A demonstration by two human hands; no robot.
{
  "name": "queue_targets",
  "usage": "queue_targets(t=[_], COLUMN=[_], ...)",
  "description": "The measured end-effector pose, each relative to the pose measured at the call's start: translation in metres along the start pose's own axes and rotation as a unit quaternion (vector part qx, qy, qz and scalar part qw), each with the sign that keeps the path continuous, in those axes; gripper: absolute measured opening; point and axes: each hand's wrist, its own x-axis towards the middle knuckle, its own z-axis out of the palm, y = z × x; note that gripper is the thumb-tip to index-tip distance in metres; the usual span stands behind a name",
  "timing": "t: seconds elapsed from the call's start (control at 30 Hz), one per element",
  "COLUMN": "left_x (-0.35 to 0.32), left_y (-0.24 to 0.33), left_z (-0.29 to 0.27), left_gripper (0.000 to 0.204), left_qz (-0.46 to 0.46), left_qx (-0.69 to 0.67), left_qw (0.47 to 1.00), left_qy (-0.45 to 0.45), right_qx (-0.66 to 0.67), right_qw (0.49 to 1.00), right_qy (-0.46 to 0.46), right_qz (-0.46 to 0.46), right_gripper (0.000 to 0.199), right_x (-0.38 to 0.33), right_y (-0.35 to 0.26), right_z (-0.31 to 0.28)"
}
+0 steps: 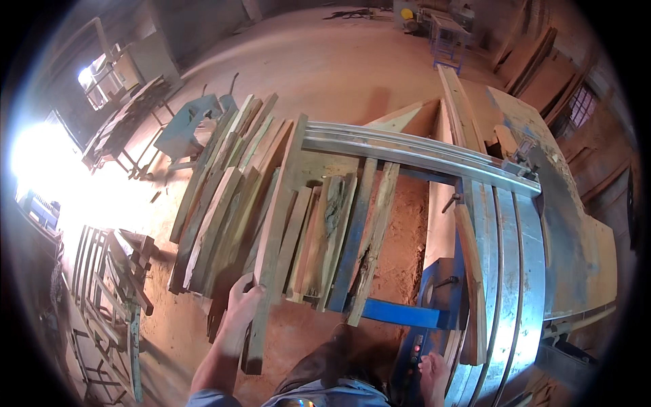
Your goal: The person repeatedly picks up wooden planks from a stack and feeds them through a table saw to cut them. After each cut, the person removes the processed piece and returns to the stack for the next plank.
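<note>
My left hand is closed on the left edge of a long wooden plank, its near end tilting down toward me. The plank's far end reaches up to the aluminium rail across the saw. My right hand is low at the right, its fingers loosely curled and apart, with nothing seen in it. Beside it sits a small control panel with buttons on the blue machine frame. A shorter board lies along the left edge of the metal sliding table, close above my right hand.
Several rough boards are stacked to the left, and more lie across the blue frame. A grey-green wheelbarrow stands behind the stack. Wooden frames are on the left floor. Sawdust covers the ground. Panels lean at the far right.
</note>
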Motion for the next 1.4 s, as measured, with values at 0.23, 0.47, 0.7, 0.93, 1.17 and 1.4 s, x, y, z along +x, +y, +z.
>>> queue_targets(t=[0.23,0.47,0.7,0.93,1.17,1.4], left_x=[-0.005,-0.030,-0.033,0.018,0.142,0.152], left_y=[0.044,0.019,0.021,0.020,0.012,0.030], left_z=[0.119,0.247,0.287,0.282,0.336,0.415], left_gripper=[0.034,0.024,0.039,0.021,0.029,0.038], left_qz=[-0.025,-0.025,0.097,-0.061,-0.163,-0.239], left_qx=[-0.102,0.020,0.175,0.014,-0.176,-0.219], left_qw=[0.993,0.997,0.954,0.968,0.942,0.908], left_qy=[-0.062,-0.073,-0.222,-0.245,-0.234,-0.266], right_qx=[0.217,0.146,0.366,0.496,0.548,0.472], right_qw=[0.956,0.969,0.918,0.844,0.808,0.844], right_qy=[-0.195,-0.181,-0.152,-0.185,-0.164,-0.066], right_qz=[0.022,-0.084,0.012,0.090,0.145,0.246], right_gripper=[0.051,0.064,0.048,0.046,0.048,0.042], right_x=[0.023,0.036,0.058,0.077,0.096,0.108], right_y=[-0.175,-0.196,-0.151,-0.142,-0.134,-0.110], right_z=[0.020,0.036,-0.010,-0.056,-0.119,-0.144])
